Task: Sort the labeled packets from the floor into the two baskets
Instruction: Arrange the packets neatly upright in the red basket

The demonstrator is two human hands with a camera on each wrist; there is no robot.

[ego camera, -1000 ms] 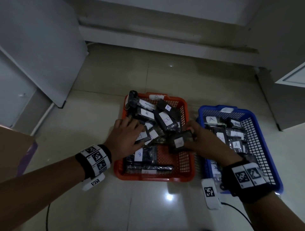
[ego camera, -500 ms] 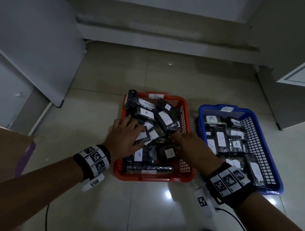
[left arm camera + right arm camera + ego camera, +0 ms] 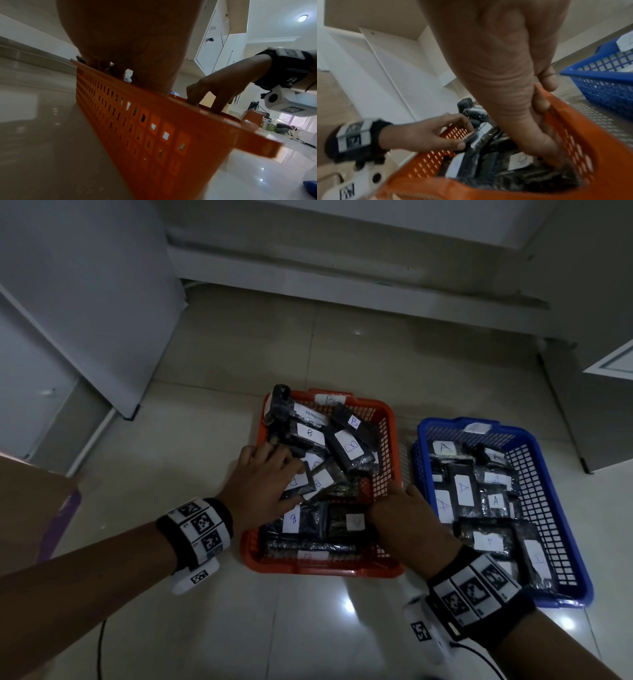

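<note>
The orange basket [image 3: 387, 460] holds several black packets labelled B. To its right, the blue basket [image 3: 544, 508] holds several packets labelled A. My left hand [image 3: 263, 484] lies over the orange basket's left middle; in the right wrist view the left hand [image 3: 426, 134] pinches a black white-labelled packet [image 3: 476, 136] between thumb and fingers. My right hand [image 3: 407, 518] reaches into the near right corner of the orange basket [image 3: 599, 155]. Its straight fingers rest against a labelled packet [image 3: 346, 522] lying flat there. No packet shows on the floor.
A white cabinet door [image 3: 85, 302] stands at the back left and a cardboard box [image 3: 30, 501] at the left edge. Another cabinet [image 3: 609, 405] sits right of the blue basket. Glossy tile floor [image 3: 308, 628] spreads in front of the baskets, with a cable [image 3: 101, 652] trailing there.
My right hand brought a labelled packet from the orange basket's right rim down into its near right part and laid it flat. My left hand stayed on the packets.
</note>
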